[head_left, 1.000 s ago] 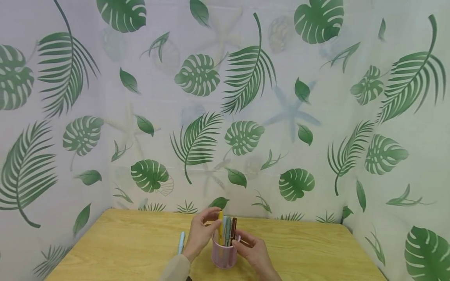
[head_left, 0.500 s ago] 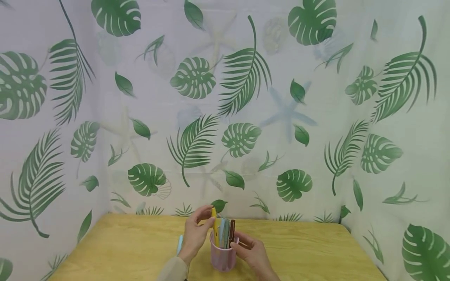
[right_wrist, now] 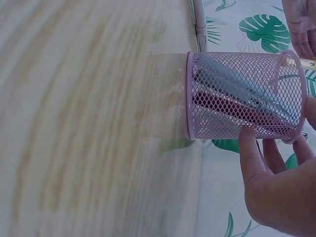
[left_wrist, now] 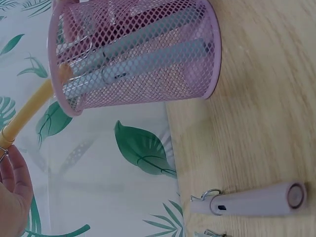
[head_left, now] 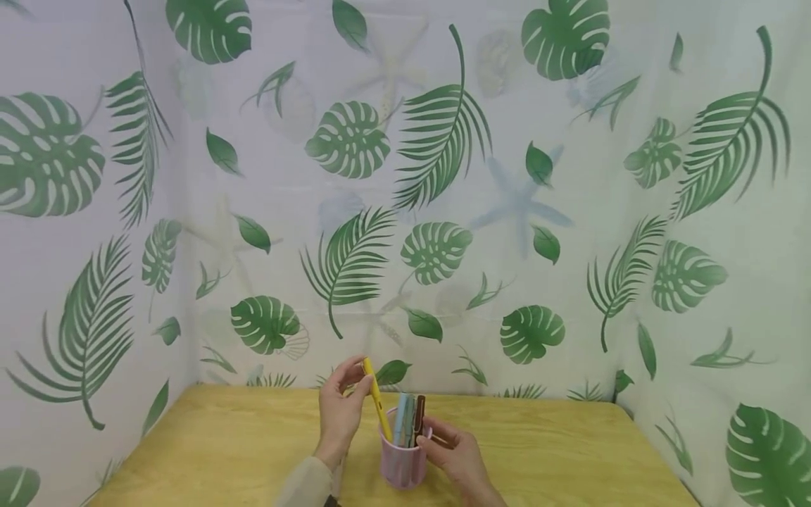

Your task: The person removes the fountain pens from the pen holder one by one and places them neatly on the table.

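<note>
Head view: the left hand (head_left: 340,414) pinches the yellow pen (head_left: 376,394) near its top, lower end at the mouth of the pink mesh cup (head_left: 403,470), gripped by the right hand (head_left: 457,458). Left wrist: pen looks light, stiff, maybe slick, best taken up high; a metal clip (left_wrist: 213,233) is cut off below. Right wrist: left hand cropped, its pinch hard to read.

Diffuse light, dim wrist views; slight softness
</note>
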Available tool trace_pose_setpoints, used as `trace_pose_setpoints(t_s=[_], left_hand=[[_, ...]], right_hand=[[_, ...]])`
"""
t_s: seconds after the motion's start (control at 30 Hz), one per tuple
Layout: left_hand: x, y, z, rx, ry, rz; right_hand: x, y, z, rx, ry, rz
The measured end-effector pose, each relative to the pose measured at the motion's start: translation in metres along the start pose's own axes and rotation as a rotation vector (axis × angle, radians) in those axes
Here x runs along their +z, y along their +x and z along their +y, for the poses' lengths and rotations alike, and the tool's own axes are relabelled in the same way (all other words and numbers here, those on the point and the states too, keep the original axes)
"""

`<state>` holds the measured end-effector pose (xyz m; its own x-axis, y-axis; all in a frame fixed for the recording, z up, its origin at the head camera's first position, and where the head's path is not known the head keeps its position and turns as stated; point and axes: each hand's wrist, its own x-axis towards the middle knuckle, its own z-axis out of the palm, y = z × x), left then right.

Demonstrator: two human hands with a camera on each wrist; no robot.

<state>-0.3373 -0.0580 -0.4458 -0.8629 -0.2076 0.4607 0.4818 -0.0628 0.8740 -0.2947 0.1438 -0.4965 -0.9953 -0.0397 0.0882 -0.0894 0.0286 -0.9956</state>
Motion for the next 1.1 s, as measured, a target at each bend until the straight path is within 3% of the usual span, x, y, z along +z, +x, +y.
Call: trace_pose_setpoints(t_s=[0.3, 0.43, 0.87, 1.1], left_hand=[[-0.004, 0.001, 0.006, -0.026, -0.029, 0.047], [-0.006, 0.004, 0.007, -0.007, -0.021, 0.053], [-0.015, 0.005, 0.001, 0.0, 0.015, 0.016], [-0.025, 0.002, -0.006, -0.04, 0.013, -0.007]], right_hand=[[-0.001, 0.001, 0.001, 0.008, -0.028, 0.012], [-0.001, 0.001, 0.002, -0.014, -0.023, 0.001], [-0.002, 0.002, 0.005, -0.015, -0.013, -0.006], [-0.002, 0.001, 0.004, -0.012, -0.006, -0.008]])
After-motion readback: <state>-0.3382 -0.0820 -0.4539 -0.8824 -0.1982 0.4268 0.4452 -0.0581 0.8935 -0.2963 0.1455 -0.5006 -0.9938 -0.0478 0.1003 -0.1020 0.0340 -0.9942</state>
